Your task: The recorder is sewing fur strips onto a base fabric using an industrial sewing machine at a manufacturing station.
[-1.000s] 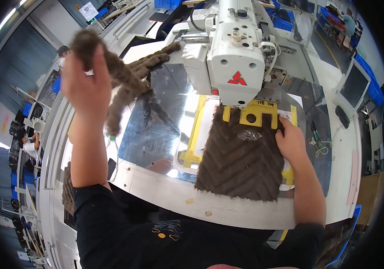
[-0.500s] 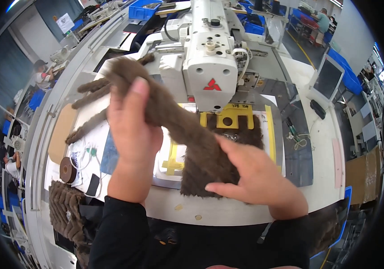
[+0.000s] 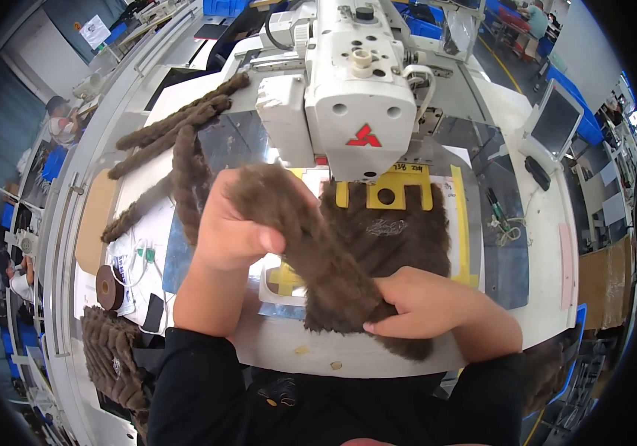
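Note:
A long brown fur strip (image 3: 315, 256) stretches between my two hands, slanting from upper left to lower right. My left hand (image 3: 240, 230) is closed round its upper end, thumb across the fur. My right hand (image 3: 422, 305) pinches the strip near its lower end, which hangs past the fingers. Beneath it, a brown fur panel (image 3: 419, 245) with pale stitched lettering lies under the sewing machine (image 3: 359, 111). A yellow slotted plate (image 3: 400, 195) overlaps the panel's far edge. The held strip covers part of the panel's left side.
Several rolled fur strips (image 3: 173, 123) lie at the far left. Nearer are a brown tape roll (image 3: 110, 287) and a ribbed fur piece (image 3: 114, 349) at the table's edge. A screen (image 3: 556, 119) and tweezers (image 3: 498, 212) are on the right. People sit at distant benches.
The strip's upper end has come down and toward the middle with my left hand. My right hand has shifted slightly right. More of the panel and its stitching now shows.

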### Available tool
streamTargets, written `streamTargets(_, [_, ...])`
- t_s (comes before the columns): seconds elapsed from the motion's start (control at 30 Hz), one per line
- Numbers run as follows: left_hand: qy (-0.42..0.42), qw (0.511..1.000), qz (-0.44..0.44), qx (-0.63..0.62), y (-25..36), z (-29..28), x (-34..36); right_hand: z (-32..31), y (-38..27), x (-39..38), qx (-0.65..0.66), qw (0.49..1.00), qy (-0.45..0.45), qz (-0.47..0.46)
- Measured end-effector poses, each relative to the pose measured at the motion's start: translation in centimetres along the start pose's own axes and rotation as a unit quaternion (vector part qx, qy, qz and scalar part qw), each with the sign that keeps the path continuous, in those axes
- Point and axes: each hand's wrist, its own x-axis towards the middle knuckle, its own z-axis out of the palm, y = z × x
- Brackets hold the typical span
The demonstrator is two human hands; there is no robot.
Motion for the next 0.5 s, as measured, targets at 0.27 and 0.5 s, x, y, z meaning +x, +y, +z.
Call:
streamTargets(0.27, [-0.032,0.947,-0.047,0.317,-1.2,4.7,-0.4,1.0,-1.3,0.3,-0.065,0.976,0.209,-0.015])
streamTargets(0.5, [-0.076,0.938,0.013,0.338,-1.4,6.0,-0.1,1.1,-0.3,0.2,-0.128,0.961,0.241,-0.049])
